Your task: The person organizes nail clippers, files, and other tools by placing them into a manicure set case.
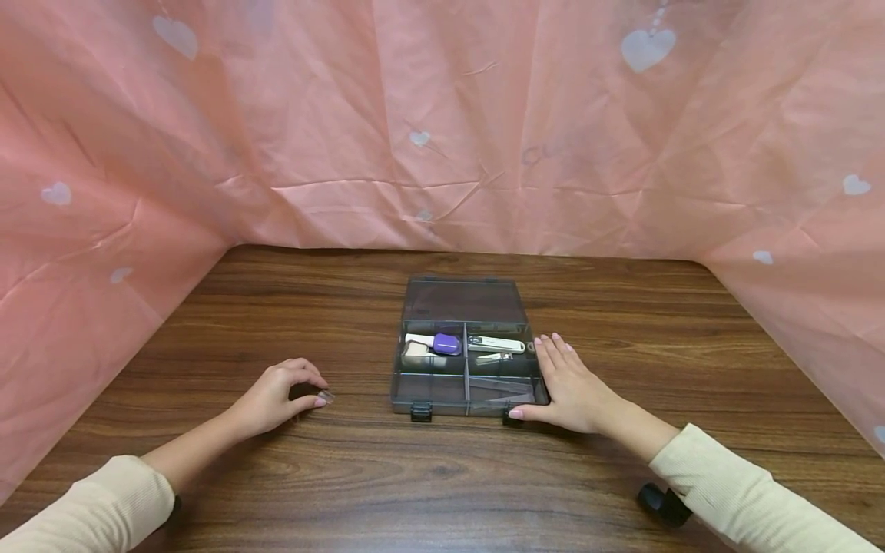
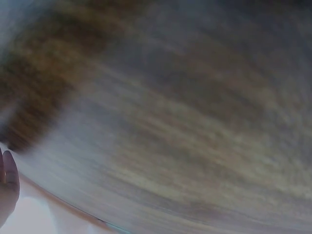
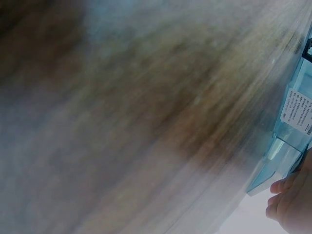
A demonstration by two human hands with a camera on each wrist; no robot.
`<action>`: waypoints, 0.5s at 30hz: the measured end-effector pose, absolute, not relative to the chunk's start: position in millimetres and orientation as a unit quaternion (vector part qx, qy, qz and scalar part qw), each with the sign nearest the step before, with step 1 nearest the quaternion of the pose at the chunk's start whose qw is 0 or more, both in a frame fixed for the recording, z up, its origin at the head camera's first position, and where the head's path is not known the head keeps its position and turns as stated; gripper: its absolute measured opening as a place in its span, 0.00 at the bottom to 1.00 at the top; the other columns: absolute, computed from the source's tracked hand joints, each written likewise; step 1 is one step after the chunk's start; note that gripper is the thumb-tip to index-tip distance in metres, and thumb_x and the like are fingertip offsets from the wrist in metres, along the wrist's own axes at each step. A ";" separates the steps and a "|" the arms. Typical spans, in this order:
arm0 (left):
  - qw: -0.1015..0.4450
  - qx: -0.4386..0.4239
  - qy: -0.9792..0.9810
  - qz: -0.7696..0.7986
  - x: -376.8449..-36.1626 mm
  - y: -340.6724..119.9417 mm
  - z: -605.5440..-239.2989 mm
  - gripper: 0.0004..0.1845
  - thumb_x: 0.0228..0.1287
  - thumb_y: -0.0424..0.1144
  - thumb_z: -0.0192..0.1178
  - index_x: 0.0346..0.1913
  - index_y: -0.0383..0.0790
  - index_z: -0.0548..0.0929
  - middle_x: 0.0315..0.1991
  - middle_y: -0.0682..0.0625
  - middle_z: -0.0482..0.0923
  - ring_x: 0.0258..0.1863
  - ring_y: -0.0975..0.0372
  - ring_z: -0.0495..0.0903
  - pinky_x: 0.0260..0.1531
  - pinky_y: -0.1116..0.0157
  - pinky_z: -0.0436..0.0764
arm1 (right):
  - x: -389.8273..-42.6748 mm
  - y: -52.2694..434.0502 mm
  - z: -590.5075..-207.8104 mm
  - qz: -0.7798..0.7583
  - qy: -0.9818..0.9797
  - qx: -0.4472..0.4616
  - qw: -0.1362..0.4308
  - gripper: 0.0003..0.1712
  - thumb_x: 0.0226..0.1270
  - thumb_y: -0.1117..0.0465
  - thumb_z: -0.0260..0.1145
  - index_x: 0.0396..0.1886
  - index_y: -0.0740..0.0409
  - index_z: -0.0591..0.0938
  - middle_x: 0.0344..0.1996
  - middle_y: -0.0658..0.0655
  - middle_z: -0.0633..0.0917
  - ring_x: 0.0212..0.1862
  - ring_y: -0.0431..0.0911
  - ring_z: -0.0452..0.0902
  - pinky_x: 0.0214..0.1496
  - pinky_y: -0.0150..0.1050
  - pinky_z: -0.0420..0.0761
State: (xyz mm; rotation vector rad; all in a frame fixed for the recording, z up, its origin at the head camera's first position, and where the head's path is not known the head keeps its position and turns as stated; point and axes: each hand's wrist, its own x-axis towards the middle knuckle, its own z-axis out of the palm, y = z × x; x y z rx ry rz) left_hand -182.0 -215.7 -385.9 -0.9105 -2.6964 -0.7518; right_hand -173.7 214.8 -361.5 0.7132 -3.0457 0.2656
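- The right hand (image 1: 570,388) lies flat with straight fingers along the right side of the organizer box (image 1: 465,347), thumb at its near right corner; it presses or steadies the box and grips nothing.
- The left hand (image 1: 276,395) rests on the bench (image 1: 346,476) well to the left of the box, fingers curled, pinching a small clear piece (image 1: 325,397) at its fingertips; what that piece is cannot be told.
- The box is smoky, see-through plastic, shallow, split into compartments, with two dark latches (image 1: 420,412) on the near edge and its lid open flat on the far side.
- Inside, just left of the right hand's fingers, lie a white nail clipper (image 1: 495,344) and, further left, a purple-capped item (image 1: 446,344).
- Judged by looks, the box is light, stiff and smooth, so it may slide on the wood; holding it by both side walls seems safest.
- Both wrist views are blurred.
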 end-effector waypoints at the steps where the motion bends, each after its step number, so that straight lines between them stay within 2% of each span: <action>1: 0.101 -0.309 -0.911 -0.254 -182.1 -215.5 -386.0 0.08 0.46 0.32 0.70 0.33 0.42 0.85 0.34 0.57 0.79 0.37 0.64 0.78 0.39 0.62 0.80 | -173.6 214.9 -361.7 0.085 -0.970 0.227 0.001 0.65 0.51 0.29 0.60 0.67 0.79 0.53 0.67 0.77 0.56 0.70 0.68 0.45 0.71 0.59 0.51; 15: 0.121 -0.319 -0.904 -0.257 -181.8 -213.0 -385.4 0.06 0.46 0.31 0.70 0.29 0.43 0.84 0.32 0.57 0.79 0.34 0.65 0.77 0.35 0.65 0.79 | -174.2 215.3 -363.7 0.089 -0.970 0.226 0.002 0.65 0.50 0.29 0.60 0.67 0.79 0.54 0.67 0.77 0.56 0.70 0.68 0.45 0.71 0.59 0.51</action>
